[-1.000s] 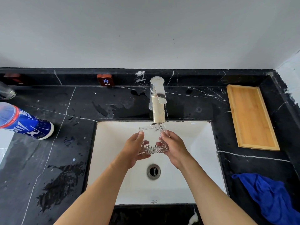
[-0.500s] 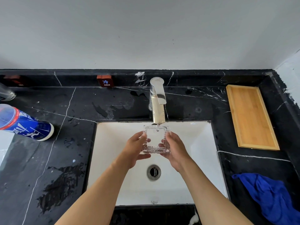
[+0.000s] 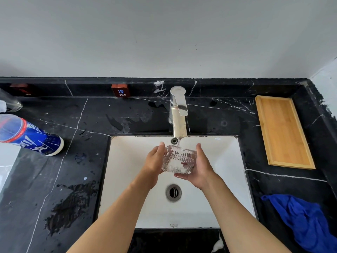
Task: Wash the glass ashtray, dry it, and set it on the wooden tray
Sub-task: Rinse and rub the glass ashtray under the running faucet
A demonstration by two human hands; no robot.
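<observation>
A square, ribbed glass ashtray [image 3: 179,159] is held over the white sink [image 3: 224,157], just below the spout of the chrome faucet [image 3: 178,114]. Water runs from the spout onto its far edge. My left hand [image 3: 155,162] grips its left side and my right hand [image 3: 199,168] cups its right side and underside. The ashtray is tilted so that its ribbed side wall faces me. The wooden tray [image 3: 283,132] lies empty on the black counter at the far right.
A blue cloth [image 3: 306,221] lies crumpled on the counter at the near right. A blue canister [image 3: 31,136] lies on its side at the left, with a clear glass [image 3: 9,103] behind it. Wet patches mark the black marble left of the sink. The drain [image 3: 173,192] is open.
Both hands have turned the ashtray under the stream, from its open face toward me to its ribbed side toward me, and lowered it slightly.
</observation>
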